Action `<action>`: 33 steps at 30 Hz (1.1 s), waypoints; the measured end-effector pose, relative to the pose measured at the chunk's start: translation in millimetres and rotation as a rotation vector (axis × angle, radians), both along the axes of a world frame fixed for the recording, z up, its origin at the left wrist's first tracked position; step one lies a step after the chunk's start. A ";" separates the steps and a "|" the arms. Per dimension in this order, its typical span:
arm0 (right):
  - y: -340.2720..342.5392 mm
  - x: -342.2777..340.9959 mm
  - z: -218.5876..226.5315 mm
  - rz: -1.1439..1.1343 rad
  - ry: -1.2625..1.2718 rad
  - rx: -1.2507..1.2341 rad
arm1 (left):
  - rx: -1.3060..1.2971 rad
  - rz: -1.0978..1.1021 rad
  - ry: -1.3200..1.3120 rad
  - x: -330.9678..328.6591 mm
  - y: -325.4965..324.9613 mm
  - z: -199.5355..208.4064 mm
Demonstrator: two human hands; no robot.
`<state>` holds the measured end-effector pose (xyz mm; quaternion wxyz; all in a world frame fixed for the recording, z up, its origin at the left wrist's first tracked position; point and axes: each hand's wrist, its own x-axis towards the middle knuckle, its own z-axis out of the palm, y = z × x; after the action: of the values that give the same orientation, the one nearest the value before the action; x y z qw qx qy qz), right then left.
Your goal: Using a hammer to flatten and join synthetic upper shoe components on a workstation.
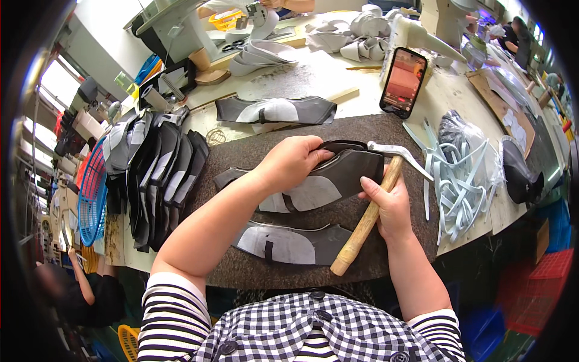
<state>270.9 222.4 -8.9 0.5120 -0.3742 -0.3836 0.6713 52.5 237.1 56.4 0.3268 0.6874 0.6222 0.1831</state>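
Note:
My left hand (288, 161) is closed on the upper edge of a dark grey shoe upper piece (356, 175) with a pale grey patch. In my right hand (393, 208) is a hammer (357, 238), its wooden handle slanting down to the left and its curved metal head at the top. The right thumb rests by the piece's right end. Beneath my hands lies a dark, rough work mat (241, 274). Nearer me on it is another upper piece (289, 246), and a similar one (313, 110) lies at the mat's far edge.
A stack of upper pieces (160, 175) stands at the left, beside a blue basket (91, 199). On the right are pale blue strips (461, 196) and a plastic-wrapped dark bundle (518, 172). A phone (403, 81) leans upright at the back. Other people work nearby.

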 end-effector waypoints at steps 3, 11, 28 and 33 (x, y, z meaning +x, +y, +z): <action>-0.1 2.5 -6.4 -0.004 -0.060 -0.031 | 0.265 0.060 0.101 -6.9 1.3 -1.7; -1.5 -0.7 3.0 0.044 -0.018 0.027 | 0.955 0.397 0.629 -98.4 73.5 48.2; 1.9 3.7 -7.9 0.030 -0.056 -0.046 | 0.545 -0.136 0.483 -69.3 -61.7 -23.4; -1.7 -6.8 -5.7 0.096 -0.154 0.062 | 0.452 0.269 0.269 -115.2 -99.0 -14.5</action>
<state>264.1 220.7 -14.6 0.4596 -0.3898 -0.4598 0.6522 -62.6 138.0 41.8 0.0527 0.6723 0.6889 0.2659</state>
